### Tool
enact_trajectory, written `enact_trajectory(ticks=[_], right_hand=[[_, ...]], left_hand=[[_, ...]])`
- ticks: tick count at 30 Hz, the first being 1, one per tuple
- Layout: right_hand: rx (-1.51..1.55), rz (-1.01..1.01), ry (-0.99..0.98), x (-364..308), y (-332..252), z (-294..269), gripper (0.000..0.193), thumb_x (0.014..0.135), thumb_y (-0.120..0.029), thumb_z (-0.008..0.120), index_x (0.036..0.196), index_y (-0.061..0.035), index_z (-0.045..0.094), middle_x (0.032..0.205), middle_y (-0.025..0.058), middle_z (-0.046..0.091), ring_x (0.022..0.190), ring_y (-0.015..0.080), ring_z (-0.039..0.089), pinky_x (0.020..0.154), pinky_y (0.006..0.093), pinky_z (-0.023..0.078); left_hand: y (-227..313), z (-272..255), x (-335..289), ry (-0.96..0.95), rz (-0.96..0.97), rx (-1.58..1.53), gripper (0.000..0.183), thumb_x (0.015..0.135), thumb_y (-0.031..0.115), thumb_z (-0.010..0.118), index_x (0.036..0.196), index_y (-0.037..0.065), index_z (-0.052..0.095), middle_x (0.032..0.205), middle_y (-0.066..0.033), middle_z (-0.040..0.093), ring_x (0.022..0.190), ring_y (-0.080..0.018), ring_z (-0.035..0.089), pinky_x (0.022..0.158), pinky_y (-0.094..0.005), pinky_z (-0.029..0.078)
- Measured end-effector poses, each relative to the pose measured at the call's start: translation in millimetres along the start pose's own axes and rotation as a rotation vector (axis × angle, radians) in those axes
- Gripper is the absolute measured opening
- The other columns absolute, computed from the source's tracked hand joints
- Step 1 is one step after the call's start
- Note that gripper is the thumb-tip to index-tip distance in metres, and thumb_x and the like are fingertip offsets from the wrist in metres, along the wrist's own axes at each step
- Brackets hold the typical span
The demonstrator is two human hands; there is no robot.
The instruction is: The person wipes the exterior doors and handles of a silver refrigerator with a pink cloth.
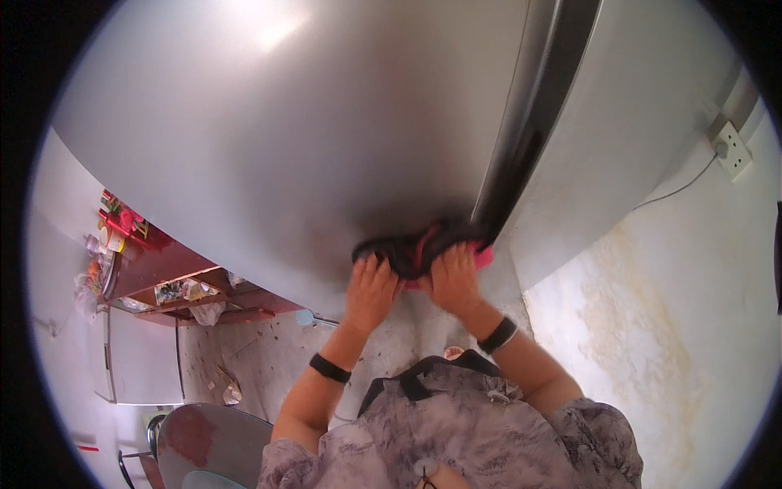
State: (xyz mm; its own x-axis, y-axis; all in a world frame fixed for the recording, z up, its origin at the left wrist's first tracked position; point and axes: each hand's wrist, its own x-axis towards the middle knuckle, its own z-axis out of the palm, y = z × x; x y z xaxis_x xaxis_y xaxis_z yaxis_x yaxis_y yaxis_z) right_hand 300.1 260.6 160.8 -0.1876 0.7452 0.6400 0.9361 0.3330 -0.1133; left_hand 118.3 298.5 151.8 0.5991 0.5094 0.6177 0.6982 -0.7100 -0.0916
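Note:
A crumpled black and pink cloth (417, 247) is bunched against the lower part of a tall silver-grey door, which looks like a refrigerator's (326, 138). My left hand (373, 289) grips the cloth's left part, fingers pointing up the door. Close beside it, my right hand (453, 279) holds the right part, near the dark vertical strip (529, 114) along the door's edge. Some fingertips are sunk in the fabric and hidden. Dark bands circle both of my wrists.
At right, a plug sits in a wall socket (733, 152), its cord trailing behind the appliance's side. The right wall (635, 318) is stained. A dark red cabinet (167, 265) holding clutter, a white box-like unit (142, 359) and a round-edged table (220, 440) are at left.

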Motion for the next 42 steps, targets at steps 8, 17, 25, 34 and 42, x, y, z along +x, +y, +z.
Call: enact_trajectory(ticks=[8, 17, 25, 34, 42], right_hand=[[-0.064, -0.209, 0.789, 186.0, -2.7, -151.3, 0.061, 0.075, -0.034, 0.059, 0.116, 0.0079, 0.042, 0.13, 0.038, 0.025, 0.119, 0.0554, 0.025, 0.095, 0.0624, 0.023], [-0.143, -0.222, 0.439, 137.4, -27.9, -84.9, 0.048, 0.072, -0.032, 0.061, 0.105, 0.0011, 0.053, 0.119, 0.0323, 0.043, 0.099, 0.0453, 0.049, 0.071, 0.0512, 0.044], [-0.101, -0.273, 0.548, 201.4, -62.1, -133.7, 0.054, 0.069, -0.025, 0.065, 0.11, 0.0052, 0.049, 0.126, 0.0344, 0.036, 0.106, 0.0461, 0.046, 0.07, 0.048, 0.042], [-0.144, -0.438, 0.782, 296.1, -86.1, -255.4, 0.06, 0.068, -0.016, 0.068, 0.117, 0.0069, 0.044, 0.134, 0.0288, 0.027, 0.12, 0.0458, 0.032, 0.091, 0.0492, 0.036], [-0.255, -0.553, 0.95, 390.8, -82.8, -313.5, 0.058, 0.076, -0.033, 0.061, 0.123, -0.0026, 0.045, 0.133, 0.0251, 0.033, 0.122, 0.039, 0.034, 0.096, 0.0463, 0.033]], left_hand=[[-19.0, -152.5, 160.7, 0.52, -0.031, 0.176, 0.045, 0.075, 0.021, 0.062, 0.116, 0.007, 0.051, 0.127, -0.0229, 0.038, 0.115, -0.048, 0.034, 0.094, -0.0578, 0.025], [-53.4, -134.6, 98.7, 0.299, 0.048, 0.198, 0.052, 0.071, 0.014, 0.063, 0.117, -0.002, 0.046, 0.124, -0.0251, 0.039, 0.115, -0.0499, 0.033, 0.094, -0.0625, 0.024], [-65.4, -192.8, 126.5, 0.378, -0.099, 0.245, 0.046, 0.076, 0.012, 0.059, 0.117, -0.004, 0.047, 0.127, -0.0258, 0.039, 0.116, -0.0476, 0.037, 0.097, -0.0567, 0.026], [-78.9, -305.7, 211.2, 0.739, 0.085, 0.413, 0.044, 0.076, 0.005, 0.057, 0.116, -0.005, 0.045, 0.132, -0.0257, 0.033, 0.122, -0.0458, 0.03, 0.101, -0.05, 0.027], [-120.9, -361.8, 284.4, 0.892, 0.087, 0.535, 0.045, 0.086, 0.021, 0.051, 0.126, 0.001, 0.041, 0.136, -0.0209, 0.03, 0.125, -0.041, 0.028, 0.101, -0.0474, 0.027]])
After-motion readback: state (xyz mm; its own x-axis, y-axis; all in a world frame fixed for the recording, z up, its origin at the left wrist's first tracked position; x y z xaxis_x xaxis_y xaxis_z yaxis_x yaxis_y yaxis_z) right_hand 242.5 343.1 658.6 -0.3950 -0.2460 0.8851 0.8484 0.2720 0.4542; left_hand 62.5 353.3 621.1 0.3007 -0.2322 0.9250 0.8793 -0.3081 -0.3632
